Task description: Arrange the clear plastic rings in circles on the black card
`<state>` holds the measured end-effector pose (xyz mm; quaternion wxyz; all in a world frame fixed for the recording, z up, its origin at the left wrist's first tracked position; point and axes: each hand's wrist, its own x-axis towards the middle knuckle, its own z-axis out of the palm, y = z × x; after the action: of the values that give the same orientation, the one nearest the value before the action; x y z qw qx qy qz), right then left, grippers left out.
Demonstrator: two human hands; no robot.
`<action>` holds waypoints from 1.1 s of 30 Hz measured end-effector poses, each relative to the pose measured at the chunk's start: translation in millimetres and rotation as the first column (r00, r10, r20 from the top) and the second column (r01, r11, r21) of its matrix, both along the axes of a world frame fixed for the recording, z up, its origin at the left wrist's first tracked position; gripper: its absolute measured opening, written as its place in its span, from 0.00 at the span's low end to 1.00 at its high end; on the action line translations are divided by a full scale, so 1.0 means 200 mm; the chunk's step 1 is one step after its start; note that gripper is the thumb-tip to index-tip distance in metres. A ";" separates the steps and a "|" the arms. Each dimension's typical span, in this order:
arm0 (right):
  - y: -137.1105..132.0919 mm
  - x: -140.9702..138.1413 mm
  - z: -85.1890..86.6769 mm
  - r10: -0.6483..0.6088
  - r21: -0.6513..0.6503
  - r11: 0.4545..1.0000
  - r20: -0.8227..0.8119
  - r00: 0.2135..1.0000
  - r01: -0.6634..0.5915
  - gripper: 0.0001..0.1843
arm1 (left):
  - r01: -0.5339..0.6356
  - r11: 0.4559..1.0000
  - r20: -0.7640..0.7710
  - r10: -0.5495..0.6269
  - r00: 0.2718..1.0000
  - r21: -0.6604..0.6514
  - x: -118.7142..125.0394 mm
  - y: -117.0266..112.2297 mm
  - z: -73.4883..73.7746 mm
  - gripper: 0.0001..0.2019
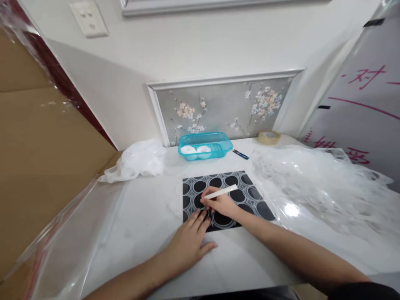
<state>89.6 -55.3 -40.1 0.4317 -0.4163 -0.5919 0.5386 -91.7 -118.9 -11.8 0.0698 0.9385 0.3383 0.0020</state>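
Note:
A black sheet with a pattern of grey rings and black circles lies flat on the white table. My left hand rests flat on the table with its fingers stretched out, their tips on the sheet's near left edge. My right hand is closed around a thin white stick-like tool, held like a pen with its tip down on the sheet near my left fingertips.
A turquoise plastic basket with white round pieces inside stands behind the sheet. A blue pen and a tape roll lie near it. Crumpled clear plastic fills the right side, a white bag the left. Cardboard stands left.

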 end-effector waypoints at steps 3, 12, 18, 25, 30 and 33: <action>0.00 0.02 0.01 0.016 0.008 1.000 -0.001 1.000 -0.016 0.15 | -0.014 1.000 0.012 0.014 1.000 0.019 0.00 -0.01 -0.02 0.33; 0.01 0.04 0.00 0.006 -0.074 0.997 0.109 0.994 0.002 0.19 | 0.036 0.996 0.003 -0.036 0.999 0.080 0.01 -0.01 -0.01 0.32; 0.00 0.04 0.00 -0.004 -0.055 0.998 0.132 0.991 0.011 0.19 | 0.046 0.995 -0.013 -0.045 0.999 0.085 0.01 -0.01 -0.01 0.32; -0.01 0.04 0.00 0.006 -0.014 1.000 0.194 0.981 -0.003 0.17 | 0.007 0.999 0.022 -0.008 1.000 0.033 0.01 -0.02 -0.01 0.31; -0.03 0.04 0.03 -0.074 0.315 0.948 0.345 0.936 -0.041 0.11 | -0.084 0.996 -0.005 0.084 0.996 0.024 0.00 -0.01 -0.03 0.30; -0.04 0.05 0.02 -0.079 0.507 0.842 0.454 0.887 -0.184 0.09 | -0.117 0.993 0.005 0.117 0.993 0.005 0.01 0.00 -0.02 0.28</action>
<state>99.3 -64.1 -36.6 0.3634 -0.3766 -0.8148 0.2494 -90.1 -118.2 -16.7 0.0680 0.9173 0.3923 0.0089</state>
